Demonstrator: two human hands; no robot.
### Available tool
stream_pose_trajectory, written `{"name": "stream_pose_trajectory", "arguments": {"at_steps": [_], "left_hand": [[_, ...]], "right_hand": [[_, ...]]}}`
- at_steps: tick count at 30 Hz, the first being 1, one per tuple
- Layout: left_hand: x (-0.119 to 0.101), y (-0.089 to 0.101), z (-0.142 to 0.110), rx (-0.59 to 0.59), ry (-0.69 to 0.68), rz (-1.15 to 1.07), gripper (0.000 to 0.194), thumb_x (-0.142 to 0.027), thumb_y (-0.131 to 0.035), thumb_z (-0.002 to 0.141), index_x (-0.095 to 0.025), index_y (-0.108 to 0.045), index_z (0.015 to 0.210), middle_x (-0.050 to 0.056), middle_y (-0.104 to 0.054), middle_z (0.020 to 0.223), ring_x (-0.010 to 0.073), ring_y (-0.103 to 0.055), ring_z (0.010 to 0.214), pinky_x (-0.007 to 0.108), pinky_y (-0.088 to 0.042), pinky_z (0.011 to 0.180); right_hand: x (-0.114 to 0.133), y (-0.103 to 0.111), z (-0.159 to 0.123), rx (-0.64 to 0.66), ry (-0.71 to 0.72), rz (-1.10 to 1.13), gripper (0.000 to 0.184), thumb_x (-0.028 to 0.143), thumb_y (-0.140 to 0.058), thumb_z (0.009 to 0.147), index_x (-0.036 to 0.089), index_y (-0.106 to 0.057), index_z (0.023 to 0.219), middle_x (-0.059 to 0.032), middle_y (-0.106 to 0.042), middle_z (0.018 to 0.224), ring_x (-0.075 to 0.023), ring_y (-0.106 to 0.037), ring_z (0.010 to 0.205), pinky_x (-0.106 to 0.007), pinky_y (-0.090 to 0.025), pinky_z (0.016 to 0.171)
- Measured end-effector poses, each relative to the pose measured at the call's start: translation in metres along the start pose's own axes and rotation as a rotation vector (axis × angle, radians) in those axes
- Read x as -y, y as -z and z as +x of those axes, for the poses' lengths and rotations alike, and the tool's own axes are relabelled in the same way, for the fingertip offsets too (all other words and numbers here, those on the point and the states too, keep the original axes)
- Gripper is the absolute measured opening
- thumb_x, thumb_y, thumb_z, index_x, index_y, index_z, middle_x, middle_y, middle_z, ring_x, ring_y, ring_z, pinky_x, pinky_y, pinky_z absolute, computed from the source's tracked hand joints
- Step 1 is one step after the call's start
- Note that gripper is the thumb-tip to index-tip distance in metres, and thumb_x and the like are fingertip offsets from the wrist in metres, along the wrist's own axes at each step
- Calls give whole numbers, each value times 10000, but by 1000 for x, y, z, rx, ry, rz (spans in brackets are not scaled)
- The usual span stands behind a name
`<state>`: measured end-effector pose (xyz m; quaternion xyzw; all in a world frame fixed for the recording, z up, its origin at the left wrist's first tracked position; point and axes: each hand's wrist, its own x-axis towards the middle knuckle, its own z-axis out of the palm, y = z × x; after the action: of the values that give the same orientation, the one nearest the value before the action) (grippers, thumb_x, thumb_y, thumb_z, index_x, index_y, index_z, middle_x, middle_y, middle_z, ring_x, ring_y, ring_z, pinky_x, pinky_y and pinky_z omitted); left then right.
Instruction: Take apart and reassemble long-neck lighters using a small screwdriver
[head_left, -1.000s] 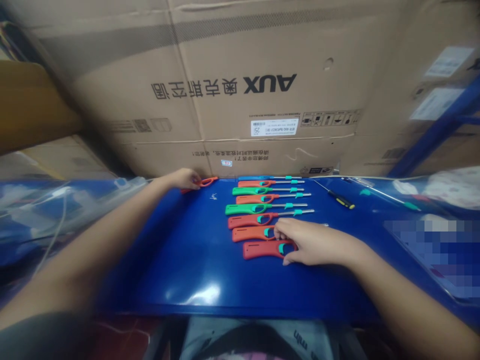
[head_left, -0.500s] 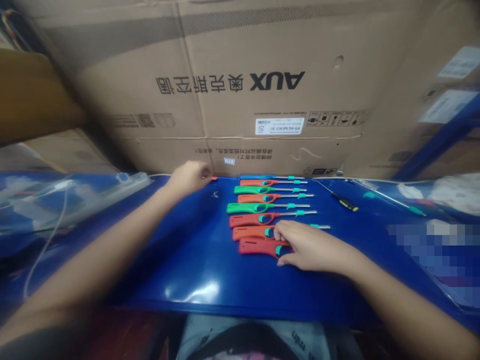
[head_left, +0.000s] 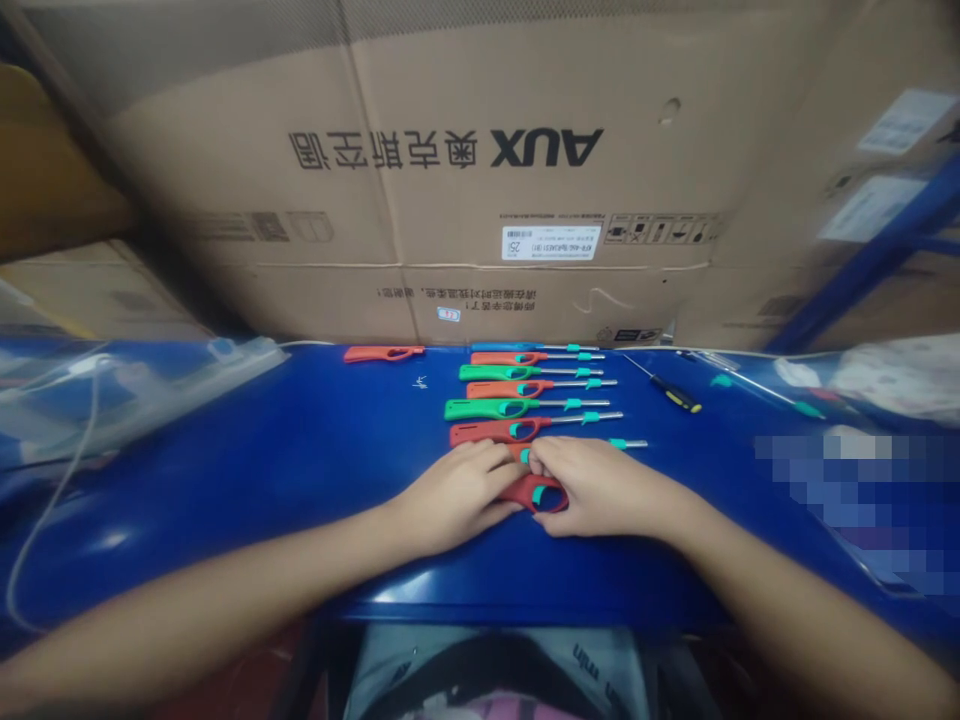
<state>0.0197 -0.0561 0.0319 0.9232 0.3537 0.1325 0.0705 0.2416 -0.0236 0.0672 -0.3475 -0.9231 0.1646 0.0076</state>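
Observation:
Both my hands meet on the nearest red lighter (head_left: pixel 534 492) of a row laid on the blue table (head_left: pixel 300 470). My left hand (head_left: pixel 454 495) covers its handle end with curled fingers. My right hand (head_left: pixel 592 487) grips the trigger end, and its fingers hide the nozzle. Behind them lie several red and green long-nozzle lighters (head_left: pixel 517 405), side by side with nozzles pointing right. A lone red lighter shell (head_left: pixel 382 353) rests at the table's far edge, to the left of the row.
A yellow-and-black screwdriver (head_left: pixel 671 390) lies right of the row. A big AUX cardboard box (head_left: pixel 465 180) walls the table's far edge. Clear plastic bags (head_left: pixel 112 400) and a white cable sit at left. More bagged items (head_left: pixel 885 375) lie at right.
My left hand let go of the red shell at the far edge and came back to the nearest red lighter. My right hand stayed on that lighter.

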Motion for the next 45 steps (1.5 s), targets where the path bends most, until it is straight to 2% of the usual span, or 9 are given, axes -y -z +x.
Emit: {"name": "stream_pose_trajectory", "arguments": {"at_steps": [11, 15, 20, 24, 28, 33, 37, 40, 45], "left_hand": [[-2, -4, -9, -31, 72, -225, 283, -321, -504, 1018, -198, -557, 1267, 103, -606, 1210, 251, -555, 1142, 410, -487, 1010], [4, -4, -8, -104, 105, -313, 316, -345, -497, 1023, -190, -526, 1297, 109, -597, 1229, 236, -565, 1152, 394, -477, 1022], [9, -1, -5, -181, 152, -383, 255, -344, -503, 1018, -186, -549, 1214, 91, -629, 1144, 216, -606, 1036, 358, -507, 943], [8, 1, -6, -265, 227, -479, 283, -369, -503, 1015, -197, -514, 1240, 92, -652, 1196, 226, -636, 1063, 357, -510, 948], [5, 2, -8, -313, 316, -625, 313, -394, -473, 1025, -193, -498, 1264, 84, -676, 1164, 209, -670, 998, 331, -536, 889], [5, 0, -6, -443, 371, -843, 283, -402, -471, 1023, -202, -504, 1222, 68, -636, 1207, 183, -633, 1076, 314, -500, 951], [13, 0, -4, -536, 477, -809, 221, -402, -574, 958, -201, -491, 917, -28, -574, 828, 117, -557, 736, 242, -462, 704], [17, 4, -3, -414, 487, -691, 379, -445, -716, 839, -200, -437, 767, -69, -459, 672, 95, -438, 595, 225, -373, 579], [14, 7, -4, -202, 381, -507, 449, -503, -845, 676, -182, -602, 875, -15, -639, 800, 156, -584, 698, 251, -437, 626]], "right_hand": [[-3, -1, -1, -18, 40, 71, 297, 402, -700, 781, 222, -502, 910, -7, -658, 863, -186, -601, 743, -263, -321, 585], [-11, -5, 4, -84, -19, 268, 247, 310, -670, 828, 235, -526, 1014, 15, -673, 848, -163, -608, 718, -253, -359, 589], [-18, -11, 14, -270, -80, 635, 111, 236, -630, 835, 211, -550, 908, 13, -647, 797, -135, -602, 694, -260, -455, 646], [-19, -12, 17, -251, -103, 816, 171, 316, -658, 842, 196, -576, 931, -9, -666, 810, -156, -637, 729, -298, -510, 693], [-18, -11, 16, -202, -66, 628, 206, 369, -598, 908, 170, -645, 876, -17, -667, 778, -146, -576, 688, -285, -462, 646], [-17, -9, 14, -158, 4, 421, 287, 363, -516, 970, 160, -661, 829, -2, -638, 722, -123, -502, 627, -257, -363, 590], [-17, -8, 12, -106, 48, 340, 331, 377, -486, 997, 164, -636, 794, 9, -605, 679, -112, -476, 589, -248, -338, 575], [-16, -8, 12, -102, 64, 299, 291, 337, -506, 987, 159, -648, 805, 2, -621, 698, -110, -496, 603, -243, -340, 587], [-15, -9, 13, -148, 22, 342, 294, 369, -550, 960, 163, -694, 809, -22, -678, 716, -126, -536, 613, -252, -376, 599]]}}
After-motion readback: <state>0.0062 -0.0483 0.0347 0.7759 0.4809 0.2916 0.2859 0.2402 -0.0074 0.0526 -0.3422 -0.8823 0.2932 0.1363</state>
